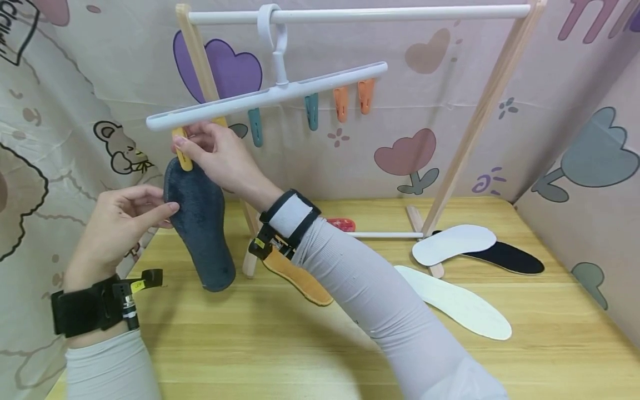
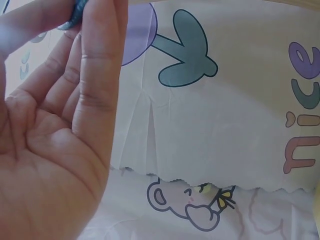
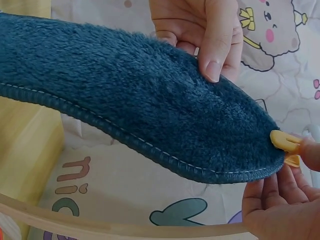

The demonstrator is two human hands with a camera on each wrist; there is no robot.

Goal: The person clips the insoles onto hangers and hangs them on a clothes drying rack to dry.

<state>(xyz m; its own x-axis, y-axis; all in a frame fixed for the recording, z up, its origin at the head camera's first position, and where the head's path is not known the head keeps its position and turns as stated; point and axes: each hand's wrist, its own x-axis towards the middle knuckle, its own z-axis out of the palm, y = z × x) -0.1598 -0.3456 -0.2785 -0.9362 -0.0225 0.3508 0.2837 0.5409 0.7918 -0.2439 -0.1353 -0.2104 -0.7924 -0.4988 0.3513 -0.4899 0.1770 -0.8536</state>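
Observation:
A dark blue fleecy insole (image 1: 202,236) hangs toe-up at the left end of a white clip hanger (image 1: 325,83), which tilts down to the left. My right hand (image 1: 227,155) pinches a yellow clip (image 1: 185,161); in the right wrist view its jaws sit over the insole's tip. My left hand (image 1: 117,230) pinches the insole's left edge between thumb and fingers. In the left wrist view only a small bit of the insole (image 2: 75,15) shows at the fingertips.
The hanger hooks on a white rail (image 1: 400,13) of a wooden stand (image 1: 480,122). Teal clips (image 1: 311,111) and orange clips (image 1: 366,97) hang from it. On the table lie an orange insole (image 1: 300,278), white insole (image 1: 452,244), pale insole (image 1: 460,305) and black insole (image 1: 510,257).

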